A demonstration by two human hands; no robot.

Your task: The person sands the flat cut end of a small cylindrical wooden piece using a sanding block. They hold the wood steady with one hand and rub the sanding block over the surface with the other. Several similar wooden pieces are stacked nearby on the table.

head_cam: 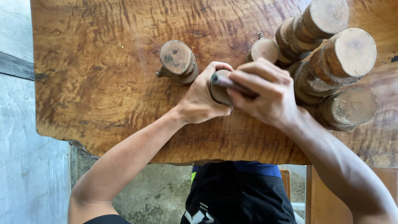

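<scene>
Hands meet at mid-worktop point(103, 83), a figured slab of brown wood. Our left hand point(203, 97) wraps round a short wooden peg point(218, 92), fingers curled shut on it. Our right hand point(265, 93) clenches a dark-handled tool point(232, 84) against that peg. We note one lone peg point(177, 61) just left, and a cluster of pegs point(331, 62) close on the right.

On the desk point(103, 83), the left hand point(203, 97) and right hand point(265, 93) meet around a log piece point(219, 93). Another log point(178, 62) stands at ten o'clock; stacked logs point(331, 58) cluster at two o'clock.
</scene>
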